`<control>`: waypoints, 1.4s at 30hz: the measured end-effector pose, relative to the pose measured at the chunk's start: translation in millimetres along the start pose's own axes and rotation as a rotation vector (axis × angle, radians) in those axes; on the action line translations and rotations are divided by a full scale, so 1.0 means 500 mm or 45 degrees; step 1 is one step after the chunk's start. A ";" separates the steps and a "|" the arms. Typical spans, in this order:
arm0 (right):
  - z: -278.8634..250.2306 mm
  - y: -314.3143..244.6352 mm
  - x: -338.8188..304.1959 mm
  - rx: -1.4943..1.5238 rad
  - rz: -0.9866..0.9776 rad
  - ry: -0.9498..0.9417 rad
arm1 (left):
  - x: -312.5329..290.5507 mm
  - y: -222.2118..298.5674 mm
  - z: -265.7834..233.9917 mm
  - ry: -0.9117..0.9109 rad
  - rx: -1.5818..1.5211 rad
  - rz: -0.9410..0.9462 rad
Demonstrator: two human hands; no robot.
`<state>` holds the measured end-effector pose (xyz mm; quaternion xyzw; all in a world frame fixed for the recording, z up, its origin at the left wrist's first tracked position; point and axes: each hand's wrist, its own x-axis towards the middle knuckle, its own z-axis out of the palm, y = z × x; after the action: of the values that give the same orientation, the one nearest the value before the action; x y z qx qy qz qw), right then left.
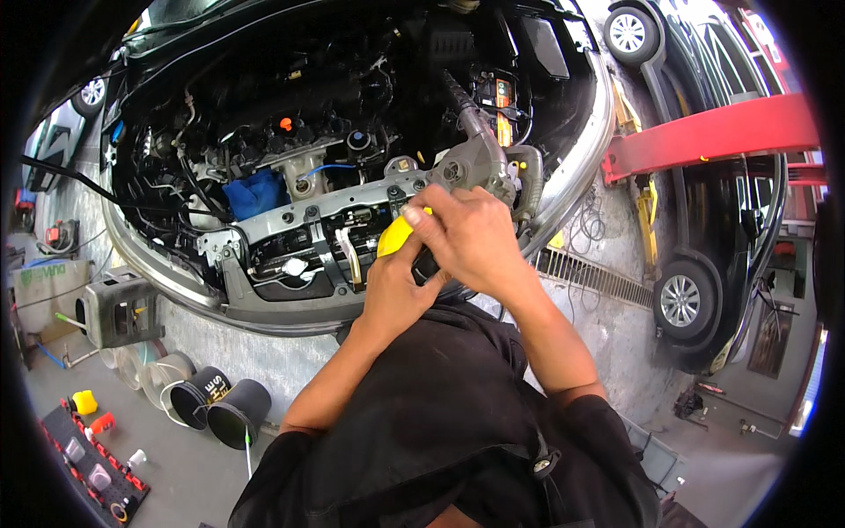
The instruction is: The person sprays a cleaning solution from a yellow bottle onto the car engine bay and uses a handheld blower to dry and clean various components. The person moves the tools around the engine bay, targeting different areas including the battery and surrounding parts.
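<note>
Both my hands meet over the front edge of a car's uncovered engine bay (352, 201). Between them shows a smooth, bright yellow object (395, 236), mostly covered by my fingers, so its kind is unclear. My left hand (393, 286) is closed around its lower part. Over its upper right side curls my right hand (475, 236), thumb and fingers bent inward; whether it grips the yellow object or something smaller is hidden. A blue cloth (253, 195) lies bunched in the bay to the left, near a thin blue stick (330, 166).
A red lift arm (722, 130) reaches in from the right, beside a dark parked car (713, 238). Black buckets (239, 412) stand on the floor at lower left, near a grey plastic housing (123, 310) and a rack of bottles (92, 466). A floor grate (598, 275) runs at right.
</note>
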<state>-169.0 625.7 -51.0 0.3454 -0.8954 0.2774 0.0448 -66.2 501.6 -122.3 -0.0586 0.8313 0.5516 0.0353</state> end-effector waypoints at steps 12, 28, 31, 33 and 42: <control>-0.025 -0.009 0.014 0.183 0.018 0.044 | 0.007 -0.017 0.013 0.113 -0.059 0.087; -0.181 -0.057 0.039 0.280 -0.155 0.255 | -0.012 -0.003 0.018 0.139 -0.095 0.113; 0.009 0.009 0.000 -0.047 -0.095 0.045 | 0.006 -0.020 0.020 0.116 -0.019 0.085; 0.000 0.005 0.010 0.072 -0.140 0.097 | 0.007 -0.024 0.012 0.084 -0.030 0.037; 0.005 0.004 0.001 -0.044 -0.084 -0.011 | -0.001 -0.033 0.016 0.115 -0.013 0.126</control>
<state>-170.5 625.2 -54.1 0.3752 -0.8883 0.2589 0.0558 -63.7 502.5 -140.2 -0.0425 0.8311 0.5537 -0.0299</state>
